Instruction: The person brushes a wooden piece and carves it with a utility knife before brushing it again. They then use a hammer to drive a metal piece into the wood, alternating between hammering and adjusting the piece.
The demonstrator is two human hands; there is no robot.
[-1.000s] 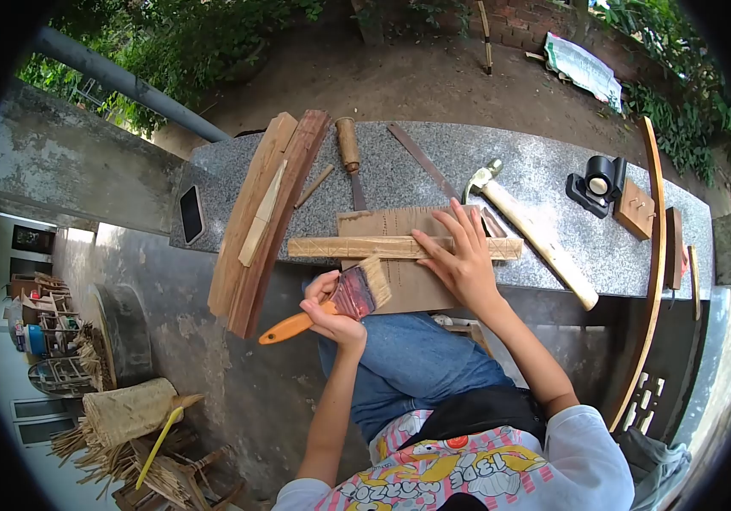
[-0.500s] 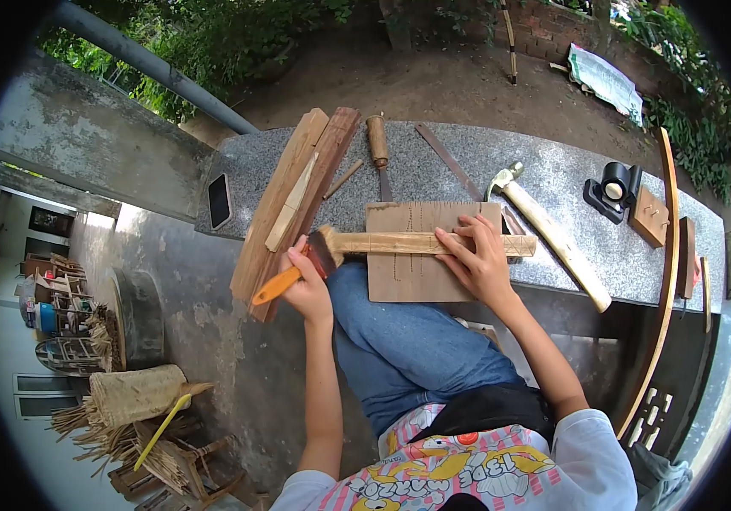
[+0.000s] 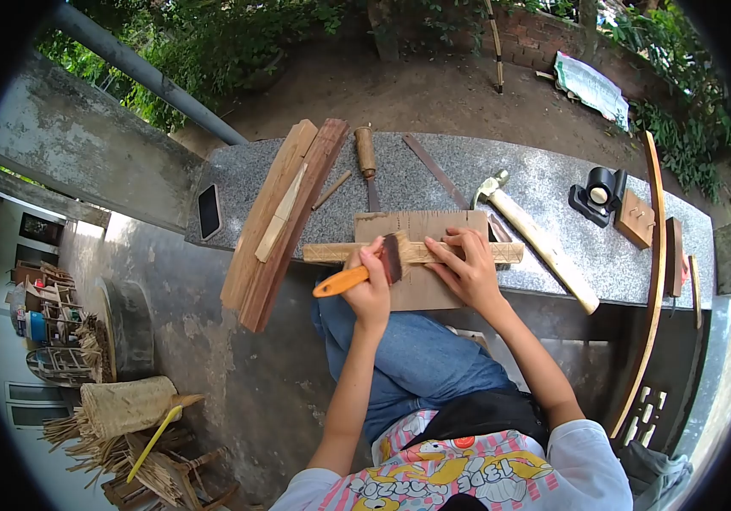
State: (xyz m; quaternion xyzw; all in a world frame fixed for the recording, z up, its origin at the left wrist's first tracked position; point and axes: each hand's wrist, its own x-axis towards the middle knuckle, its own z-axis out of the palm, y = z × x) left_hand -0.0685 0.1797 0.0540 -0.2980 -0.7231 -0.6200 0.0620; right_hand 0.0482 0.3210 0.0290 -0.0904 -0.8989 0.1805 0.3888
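My left hand (image 3: 369, 292) is closed round a paintbrush (image 3: 340, 282) with an orange handle and a dark ferrule. Its pale bristles rest on the middle of a long wooden strip (image 3: 325, 253), which has crossed lines marked on its face. From the other side my right hand (image 3: 470, 268) grips the strip, fingers over its top edge. Underneath lies a flat brown board (image 3: 425, 295) with rows of small holes, partly on the stone bench and partly over my lap. Part of the strip is hidden behind both hands.
On the speckled stone bench (image 3: 519, 170) lie wooden planks (image 3: 255, 230), a phone (image 3: 210, 211), a chisel (image 3: 366, 157), a metal blade (image 3: 435, 169), a hammer (image 3: 544, 247) and a black tape dispenser-like object (image 3: 597, 196). A long curved strip (image 3: 657, 230) leans at the right.
My left hand has moved the brush to the right, from the strip's left end to its middle, near my right hand. My right hand still grips the strip.
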